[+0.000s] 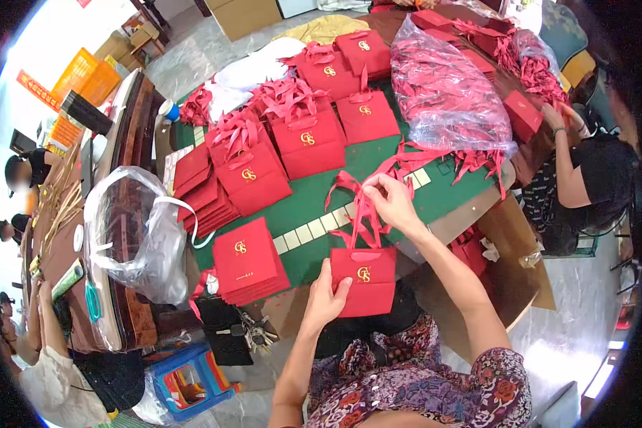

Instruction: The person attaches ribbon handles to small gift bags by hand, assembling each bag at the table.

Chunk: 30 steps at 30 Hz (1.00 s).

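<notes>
Head view: red bag [367,287] sat at lower centre, red ribbon [364,214] strung above it.
Left hand [326,299] gripped the bag's left edge, thumb on the front face; right hand [394,205] pinched the ribbon between fingertips, up and slightly right of the bag. Key relation: ribbon's long axis ran roughly vertical in frame, from right fingertips down to the bag's top edge; right hand nearer the ribbon, left nearer the bag. Couldn't tell if it was threaded. Flat bag stack [251,262] lay left of the left hand, on the green table [314,203].
</notes>
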Tool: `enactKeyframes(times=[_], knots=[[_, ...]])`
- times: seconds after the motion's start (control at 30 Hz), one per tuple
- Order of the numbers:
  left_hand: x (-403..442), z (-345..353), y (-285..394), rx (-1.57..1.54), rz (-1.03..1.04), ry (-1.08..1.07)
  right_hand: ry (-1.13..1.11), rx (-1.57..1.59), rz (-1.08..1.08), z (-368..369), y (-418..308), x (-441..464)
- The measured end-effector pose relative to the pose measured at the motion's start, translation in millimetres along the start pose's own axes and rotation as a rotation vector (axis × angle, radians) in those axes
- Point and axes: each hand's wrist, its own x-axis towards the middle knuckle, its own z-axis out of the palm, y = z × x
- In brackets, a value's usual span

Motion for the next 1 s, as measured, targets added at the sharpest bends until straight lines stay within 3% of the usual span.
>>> enactKeyframes(times=[0.07,0.1,0.17,0.23,0.3,0.37,0.43,0.5,0.57,0.63,0.8,0.93,1.0], knots=[[0.9,0.2,2.0,0.012,-0.011,-0.003,-0.038,-0.029,0.084,-3.0,-1.1,4.1],[1.1,-0.4,2.0,-0.127,-0.026,-0.019,-0.034,-0.026,0.079,-6.4,-1.1,4.5],[6.7,-4.6,4.4,-0.261,-0.033,-0.038,0.013,-0.049,-0.056,-16.3,0.5,1.3],[17.9,-18.2,19.8,-0.484,-0.13,0.066,0.07,-0.002,-0.028,-26.4,9.3,-10.5],[42.4,-32.4,33.0,-0.543,-0.112,0.116,0.122,-0.261,-0.234,-34.8,12.6,-27.2],[77.4,-38.7,51.6,-0.488,-0.044,0.217,0.012,-0.473,-0.362,-41.0,19.0,-43.2],[125.0,-39.8,62.7,-0.464,0.104,0.227,-0.028,-0.539,-0.411,-38.7,9.6,-61.7],[180.6,-34.4,61.7,-0.249,0.225,0.249,-0.078,-0.536,-0.471,-35.7,17.1,-70.2],[225.4,-22.9,81.2,-0.217,0.215,0.217,-0.09,-0.625,-0.445,-31.4,34.4,-79.3],[291.7,-3.4,49.1,-0.044,0.353,0.301,-0.081,-0.659,-0.459,-29.8,40.4,-85.1],[341.5,35.3,88.9,0.283,0.279,0.328,-0.078,-0.592,-0.441,-30.5,40.3,-93.2],[365.7,55.1,74.7,0.283,0.249,0.317,-0.059,-0.564,-0.447,-30.4,36.9,-95.8],[358.2,61.3,66.2,0.412,0.261,0.433,-0.062,-0.567,-0.446,-30.2,36.2,-98.1]])
